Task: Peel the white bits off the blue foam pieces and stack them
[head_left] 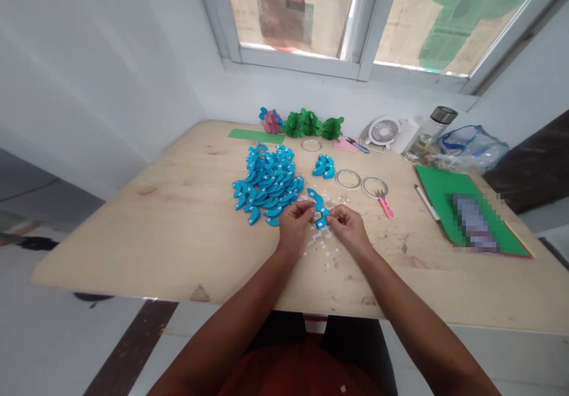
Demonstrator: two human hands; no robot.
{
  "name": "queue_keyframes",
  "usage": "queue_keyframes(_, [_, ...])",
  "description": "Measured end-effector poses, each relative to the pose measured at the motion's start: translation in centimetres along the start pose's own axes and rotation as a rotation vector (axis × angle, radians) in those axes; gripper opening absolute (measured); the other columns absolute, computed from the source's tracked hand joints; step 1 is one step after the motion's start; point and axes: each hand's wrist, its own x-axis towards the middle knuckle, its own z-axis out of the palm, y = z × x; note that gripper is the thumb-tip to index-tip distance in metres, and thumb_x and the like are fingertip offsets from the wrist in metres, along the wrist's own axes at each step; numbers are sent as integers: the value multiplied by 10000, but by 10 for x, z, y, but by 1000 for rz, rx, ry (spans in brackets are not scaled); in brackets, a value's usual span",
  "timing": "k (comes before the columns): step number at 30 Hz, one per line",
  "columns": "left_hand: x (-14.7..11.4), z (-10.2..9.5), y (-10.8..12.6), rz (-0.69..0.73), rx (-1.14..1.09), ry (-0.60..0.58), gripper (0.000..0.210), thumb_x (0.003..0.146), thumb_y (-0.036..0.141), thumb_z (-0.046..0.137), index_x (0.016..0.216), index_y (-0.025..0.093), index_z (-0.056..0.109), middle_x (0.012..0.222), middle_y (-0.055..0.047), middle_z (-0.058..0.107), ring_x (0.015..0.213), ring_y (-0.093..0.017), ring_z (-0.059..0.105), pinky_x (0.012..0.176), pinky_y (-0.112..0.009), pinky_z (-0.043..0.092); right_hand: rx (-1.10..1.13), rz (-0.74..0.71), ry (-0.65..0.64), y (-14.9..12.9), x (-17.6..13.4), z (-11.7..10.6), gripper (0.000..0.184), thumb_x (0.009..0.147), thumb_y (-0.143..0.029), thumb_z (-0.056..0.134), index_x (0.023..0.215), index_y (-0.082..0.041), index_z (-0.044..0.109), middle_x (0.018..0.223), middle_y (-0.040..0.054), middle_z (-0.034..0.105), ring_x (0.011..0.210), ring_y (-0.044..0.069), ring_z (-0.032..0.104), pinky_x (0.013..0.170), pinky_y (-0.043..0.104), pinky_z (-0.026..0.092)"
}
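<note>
Between my two hands is a small blue curved piece (323, 223) with white squares on it. My right hand (350, 225) pinches its right edge. The fingers of my left hand (294, 223) are closed at its left side, with the fingertips partly hidden. Another blue curved piece (315, 197) lies just beyond, touching or overlapping the held one. A large heap of similar blue pieces (269, 179) spreads to the left, many bearing white squares. Tiny white bits (326, 243) are scattered on the table around my hands.
On the wooden table (186, 230) stand green paper shapes (309, 123), a small fan (384, 131) and a glass bottle (429, 135). Tape rolls (348, 179), pink snips (386, 206), a pen (427, 202) and a green sheet (438, 185) lie to the right. A smaller blue cluster (324, 166) sits behind.
</note>
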Motion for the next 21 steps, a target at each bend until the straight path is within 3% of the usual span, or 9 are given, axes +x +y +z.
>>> queue_keyframes(11, [4,-3,-6,3,-46,-52,196,552,206,707,735,144,671,663,-10,642,554,-96,547,570,-235,455,214,80,12,-1,1,2,241,659,-332,672,813,-194,548,594,-35,571,539,120,537,546,247,420])
queue_keyframes(21, [2,-4,-5,46,-21,-88,143,572,196,699,699,140,665,646,-2,631,544,-86,533,554,-217,444,177,125,-32,-9,-1,2,257,717,-412,623,775,-161,628,512,-15,591,441,107,522,453,222,372])
